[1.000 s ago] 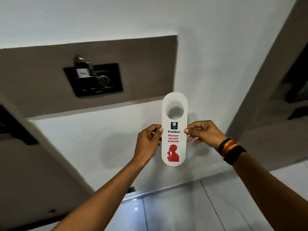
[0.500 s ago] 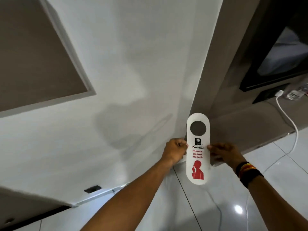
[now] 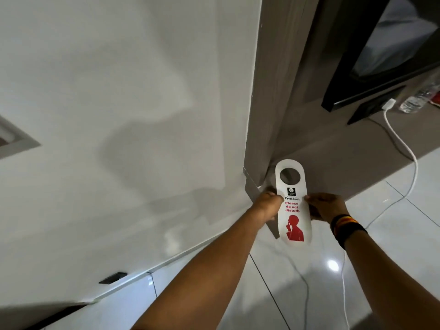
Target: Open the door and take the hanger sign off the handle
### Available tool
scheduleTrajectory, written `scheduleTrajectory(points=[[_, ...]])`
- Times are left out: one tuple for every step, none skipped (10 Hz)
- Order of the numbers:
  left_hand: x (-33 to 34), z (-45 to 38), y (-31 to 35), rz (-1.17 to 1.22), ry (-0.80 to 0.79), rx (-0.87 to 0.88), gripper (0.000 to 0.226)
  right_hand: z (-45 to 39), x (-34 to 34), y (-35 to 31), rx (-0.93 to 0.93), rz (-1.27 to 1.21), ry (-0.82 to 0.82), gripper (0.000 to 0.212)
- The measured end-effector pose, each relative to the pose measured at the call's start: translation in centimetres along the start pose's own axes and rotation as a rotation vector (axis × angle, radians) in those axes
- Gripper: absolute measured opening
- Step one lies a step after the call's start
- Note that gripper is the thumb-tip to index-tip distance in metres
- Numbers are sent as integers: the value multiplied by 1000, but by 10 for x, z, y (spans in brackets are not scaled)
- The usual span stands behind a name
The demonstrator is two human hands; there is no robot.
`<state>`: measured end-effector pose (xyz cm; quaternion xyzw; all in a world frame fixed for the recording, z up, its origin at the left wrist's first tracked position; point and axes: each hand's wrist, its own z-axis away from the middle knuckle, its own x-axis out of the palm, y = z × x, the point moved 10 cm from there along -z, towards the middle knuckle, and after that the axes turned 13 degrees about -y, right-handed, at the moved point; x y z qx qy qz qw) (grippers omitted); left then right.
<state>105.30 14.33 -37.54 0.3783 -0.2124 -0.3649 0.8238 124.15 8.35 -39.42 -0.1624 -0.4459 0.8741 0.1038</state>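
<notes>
The white hanger sign (image 3: 293,201), with a round hole at the top, red "Please do not disturb" lettering and a red figure, is held upright in front of me, low and right of centre. My left hand (image 3: 266,206) pinches its left edge at mid-height. My right hand (image 3: 326,207), with dark and striped wristbands, pinches its right edge. The sign hangs free, off any handle. No door handle is in view.
A white wall (image 3: 119,115) fills the left. A grey-brown panel (image 3: 285,91) stands behind the sign. At the right are a black-framed screen (image 3: 381,55), a white charger cable (image 3: 409,153) trailing over the glossy tile floor (image 3: 392,234), and a plastic bottle (image 3: 419,98).
My view has swung right and down: the wall panel with the black fitting has left the frame, and the screen, cable and floor have come in. Both hands still hold the sign.
</notes>
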Motion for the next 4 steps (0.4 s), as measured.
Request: scheduleTrajectory(points=[[5, -15, 3, 40, 7, 38, 27, -14, -7, -7, -33, 69, 52, 6], [3, -15, 7, -112, 114, 161, 30, -7, -12, -11, -76, 82, 101, 9], [-4, 16, 19, -605, 351, 331, 31, 19, -9, -25, -135, 156, 159, 24], [7, 60, 33, -1018, 460, 614, 44, 59, 9, -46, -272, 349, 236, 29]])
